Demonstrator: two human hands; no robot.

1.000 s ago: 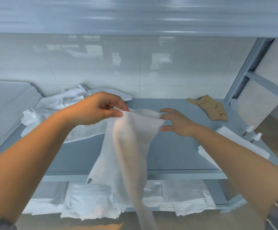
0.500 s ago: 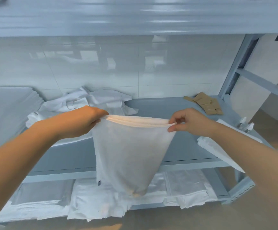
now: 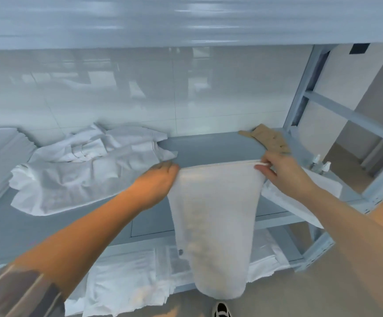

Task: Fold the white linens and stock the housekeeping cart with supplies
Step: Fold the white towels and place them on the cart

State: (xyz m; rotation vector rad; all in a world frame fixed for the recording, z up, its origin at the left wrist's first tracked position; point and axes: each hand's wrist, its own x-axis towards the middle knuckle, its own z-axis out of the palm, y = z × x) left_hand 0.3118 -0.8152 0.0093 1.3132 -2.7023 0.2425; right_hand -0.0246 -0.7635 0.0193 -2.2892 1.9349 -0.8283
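Both hands [image 3: 157,179] [image 3: 284,172] gripping white towel [image 3: 215,220], crumpled linens [image 3: 89,168] left, bottles [image 3: 322,164] right.

Glossy white tiled wall [image 3: 140,92], blue-grey metal shelving [image 3: 208,147], perhaps tan floor [image 3: 277,300]

view: single head cam, no second view to overlap
facing: forward and down, onto the shelf [image 3: 211,145] and tiled wall [image 3: 140,92]
closeness: near, forearms fill the lower frame
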